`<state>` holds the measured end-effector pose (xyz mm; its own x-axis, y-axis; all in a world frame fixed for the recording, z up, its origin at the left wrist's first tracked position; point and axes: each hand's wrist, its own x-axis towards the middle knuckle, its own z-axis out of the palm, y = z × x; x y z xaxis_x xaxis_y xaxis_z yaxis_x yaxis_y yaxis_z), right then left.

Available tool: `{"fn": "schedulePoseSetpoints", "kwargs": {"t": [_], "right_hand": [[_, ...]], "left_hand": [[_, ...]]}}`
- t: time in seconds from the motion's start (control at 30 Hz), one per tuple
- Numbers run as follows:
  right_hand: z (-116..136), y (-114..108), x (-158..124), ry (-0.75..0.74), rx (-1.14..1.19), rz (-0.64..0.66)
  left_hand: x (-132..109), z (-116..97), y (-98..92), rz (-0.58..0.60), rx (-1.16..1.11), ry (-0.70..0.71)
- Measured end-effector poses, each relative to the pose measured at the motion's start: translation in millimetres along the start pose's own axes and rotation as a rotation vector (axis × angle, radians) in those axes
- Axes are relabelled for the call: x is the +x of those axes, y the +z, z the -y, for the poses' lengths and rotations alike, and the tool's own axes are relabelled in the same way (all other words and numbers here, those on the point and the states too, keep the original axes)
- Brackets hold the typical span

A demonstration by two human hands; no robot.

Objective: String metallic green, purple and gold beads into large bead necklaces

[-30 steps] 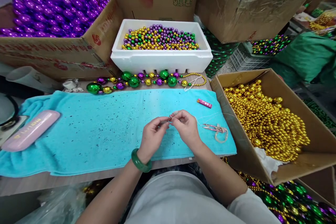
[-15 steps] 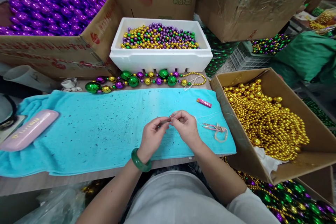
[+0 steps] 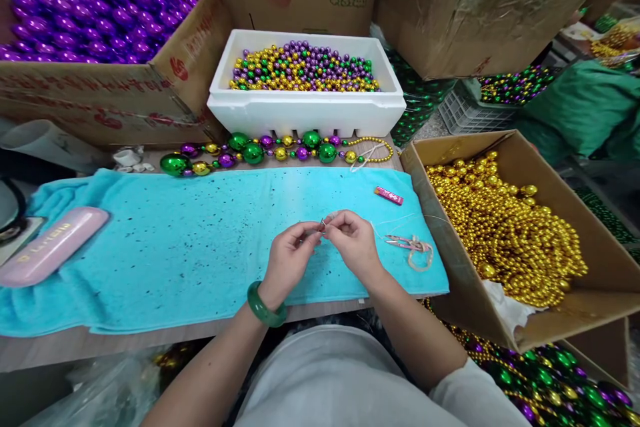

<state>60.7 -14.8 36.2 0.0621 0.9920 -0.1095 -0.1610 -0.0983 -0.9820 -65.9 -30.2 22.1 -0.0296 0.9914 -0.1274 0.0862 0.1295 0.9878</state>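
Observation:
My left hand (image 3: 290, 259) and my right hand (image 3: 354, 242) meet over the turquoise towel (image 3: 190, 240), fingertips pinched together on a small metal needle (image 3: 323, 225). A thin clear thread (image 3: 400, 219) runs from the right hand toward the box of gold beads (image 3: 505, 227). A green bangle (image 3: 264, 307) sits on my left wrist. Small thread snips (image 3: 413, 245) lie on the towel just right of my right hand.
A strung necklace of green, purple and gold balls (image 3: 270, 150) lies beyond the towel, before a white foam box of mixed beads (image 3: 305, 90). A carton of purple beads (image 3: 100, 27) stands far left. A pink case (image 3: 53, 245) and a pink lighter (image 3: 389, 195) rest on the towel.
The hands stay pinched together in the same place. The view has shifted slightly; nothing else moved.

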Motion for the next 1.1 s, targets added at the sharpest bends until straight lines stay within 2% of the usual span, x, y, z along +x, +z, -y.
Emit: {"fn": "schedulePoseSetpoints", "kwargs": {"t": [0.67,1.1], "right_hand": [[1.8,-4.1,-0.8,0.006,-0.037,0.002],[-3.8,-9.0,2.3,0.009,-0.061,0.037]], "left_hand": [[-1.3,2.3,2.4,0.017,0.023,0.021],[-7.0,5.6,5.1,0.024,0.229,0.161]]}}
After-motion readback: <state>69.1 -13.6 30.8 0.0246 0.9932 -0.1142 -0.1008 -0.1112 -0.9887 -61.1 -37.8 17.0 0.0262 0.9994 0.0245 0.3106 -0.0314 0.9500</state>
